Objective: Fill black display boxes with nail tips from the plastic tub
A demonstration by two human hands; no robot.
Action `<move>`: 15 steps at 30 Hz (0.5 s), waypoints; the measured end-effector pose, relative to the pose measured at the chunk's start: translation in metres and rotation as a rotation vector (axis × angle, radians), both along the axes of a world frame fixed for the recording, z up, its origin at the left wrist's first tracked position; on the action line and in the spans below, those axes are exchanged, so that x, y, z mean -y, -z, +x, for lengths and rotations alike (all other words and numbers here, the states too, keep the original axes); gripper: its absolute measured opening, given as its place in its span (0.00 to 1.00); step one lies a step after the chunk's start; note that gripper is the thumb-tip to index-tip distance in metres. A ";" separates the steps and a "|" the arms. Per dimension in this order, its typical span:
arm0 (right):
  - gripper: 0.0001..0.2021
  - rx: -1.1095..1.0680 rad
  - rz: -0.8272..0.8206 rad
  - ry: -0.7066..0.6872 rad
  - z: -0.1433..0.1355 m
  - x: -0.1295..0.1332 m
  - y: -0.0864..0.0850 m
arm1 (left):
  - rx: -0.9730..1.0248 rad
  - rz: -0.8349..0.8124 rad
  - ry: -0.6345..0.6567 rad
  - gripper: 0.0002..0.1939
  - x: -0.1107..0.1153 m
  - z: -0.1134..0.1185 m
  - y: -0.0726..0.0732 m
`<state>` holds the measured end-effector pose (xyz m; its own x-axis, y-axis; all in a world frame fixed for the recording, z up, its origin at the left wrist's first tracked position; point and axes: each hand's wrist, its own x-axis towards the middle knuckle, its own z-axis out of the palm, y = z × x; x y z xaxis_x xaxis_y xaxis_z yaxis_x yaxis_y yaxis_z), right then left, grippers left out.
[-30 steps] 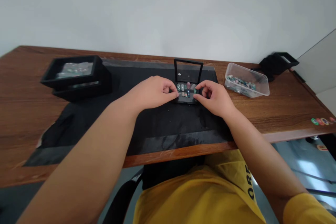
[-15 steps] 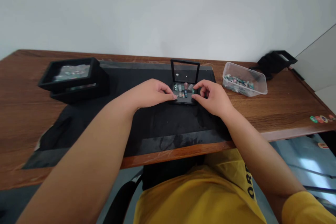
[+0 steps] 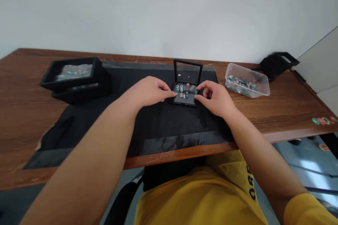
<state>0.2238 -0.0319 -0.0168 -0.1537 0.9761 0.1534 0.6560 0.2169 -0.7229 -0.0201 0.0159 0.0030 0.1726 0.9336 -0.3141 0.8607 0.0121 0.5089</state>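
A small black display case (image 3: 185,102) lies on the dark mat with its clear-windowed lid (image 3: 188,72) raised at the back. Several press-on nails (image 3: 187,87) in green, silvery, pinkish and dark blue stand in rows inside it. At the case's left edge, my left hand (image 3: 154,92) is closed in a pinch, thumb tip beside the lower row. My right hand (image 3: 215,98) grips the right edge between bent forefinger and thumb, close to a green nail (image 3: 196,91). Its other fingers are curled in. The far sides of both grips are hidden.
Black framed boxes (image 3: 101,81) with bagged nails are stacked on the left. A clear plastic tub (image 3: 260,83) of loose nails stands at right, with more black cases (image 3: 280,62) behind. Under the case is a black mat (image 3: 163,126); the table's front edge (image 3: 179,153) is near my body.
My left thumb has shifted slightly up along the case's left edge. The whole view has drifted a little; the right hand stays at the right edge.
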 end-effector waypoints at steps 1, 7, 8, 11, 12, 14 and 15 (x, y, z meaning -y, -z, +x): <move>0.08 0.002 0.000 0.003 0.000 0.000 0.000 | -0.010 -0.006 0.002 0.19 0.000 0.000 0.000; 0.08 0.005 -0.007 0.010 0.000 0.000 0.001 | -0.013 0.048 -0.038 0.17 -0.003 -0.005 0.003; 0.08 0.004 -0.006 0.008 0.001 0.000 0.001 | -0.006 0.055 -0.042 0.17 -0.003 -0.006 0.004; 0.08 0.001 -0.001 0.003 0.001 0.000 0.001 | 0.023 0.068 -0.002 0.17 -0.002 -0.006 0.005; 0.08 0.000 0.001 0.002 0.001 0.000 0.001 | 0.033 0.071 0.023 0.17 -0.002 -0.007 0.005; 0.08 -0.001 0.006 0.000 0.001 0.000 0.001 | 0.045 0.071 0.074 0.18 -0.002 -0.007 0.006; 0.08 0.000 0.008 -0.001 0.000 0.000 0.001 | 0.048 0.072 0.097 0.18 -0.002 -0.007 0.006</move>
